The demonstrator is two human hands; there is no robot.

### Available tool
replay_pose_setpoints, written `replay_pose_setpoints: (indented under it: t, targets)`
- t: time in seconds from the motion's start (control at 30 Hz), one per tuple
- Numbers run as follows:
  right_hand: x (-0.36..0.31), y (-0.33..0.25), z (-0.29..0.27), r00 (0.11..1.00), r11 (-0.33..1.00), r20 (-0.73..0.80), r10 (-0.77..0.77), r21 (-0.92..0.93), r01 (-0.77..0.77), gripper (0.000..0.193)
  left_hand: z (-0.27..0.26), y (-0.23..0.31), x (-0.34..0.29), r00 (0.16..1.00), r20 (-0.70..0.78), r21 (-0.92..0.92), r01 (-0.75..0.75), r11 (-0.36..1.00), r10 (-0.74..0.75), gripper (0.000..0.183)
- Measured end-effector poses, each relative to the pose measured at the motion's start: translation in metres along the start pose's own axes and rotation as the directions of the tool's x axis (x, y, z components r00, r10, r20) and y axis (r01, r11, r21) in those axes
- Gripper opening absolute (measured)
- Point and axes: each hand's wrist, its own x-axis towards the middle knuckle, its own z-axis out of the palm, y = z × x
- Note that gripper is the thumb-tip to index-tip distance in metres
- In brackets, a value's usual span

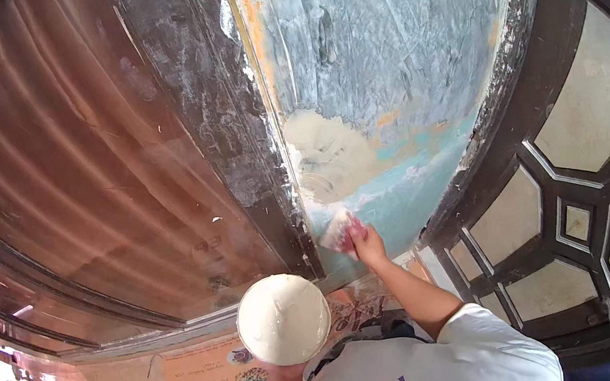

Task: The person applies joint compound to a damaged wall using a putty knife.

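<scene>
Your right hand (368,245) is clamped on the red handle of a putty knife (338,232), whose blade lies flat against the blue-green wall panel (391,28) just above your grip. A patch of pale putty (324,158) spreads on the panel above the blade. Your left hand (284,374) grips a round plate (283,318) from below; the plate is covered with pale putty and sits just left of and below the knife. A dark frame (228,122) runs up the wall left of the blade, and a patterned door (569,209) stands to the right.
</scene>
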Motion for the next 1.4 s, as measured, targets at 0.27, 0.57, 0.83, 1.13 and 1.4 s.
replay_pose_setpoints:
  t: [0.27, 0.57, 0.83, 1.13, 1.4]
  targets:
    - [0.023, -0.109, -0.004, 0.979, 0.963, 0.160, -0.128, 0.257, 0.084, 0.040, -0.007, -0.003, -0.004, 0.999, 0.000, 0.003, -0.039, 0.999, 0.039, 0.064]
    - [0.013, 0.035, 0.006, 0.992, 0.882, 0.025, 0.127, 0.454, -0.124, 0.039, -0.005, -0.006, -0.002, 0.998, 0.027, 0.022, -0.050, 0.998, 0.050, 0.062]
    - [0.033, -0.114, -0.013, 0.983, 0.898, 0.170, -0.076, 0.439, -0.006, 0.034, 0.001, -0.014, -0.004, 0.975, 0.041, 0.438, -0.214, 0.873, 0.218, 0.059]
    - [0.012, 0.024, -0.021, 0.964, 0.802, 0.092, 0.248, 0.540, -0.257, 0.041, -0.007, -0.010, 0.001, 0.981, -0.028, 0.398, -0.163, 0.903, 0.190, 0.059]
    - [0.024, -0.137, -0.026, 0.960, 0.869, 0.263, -0.099, 0.494, -0.046, 0.034, -0.014, -0.009, -0.002, 0.975, -0.105, 0.358, -0.144, 0.922, 0.194, 0.058]
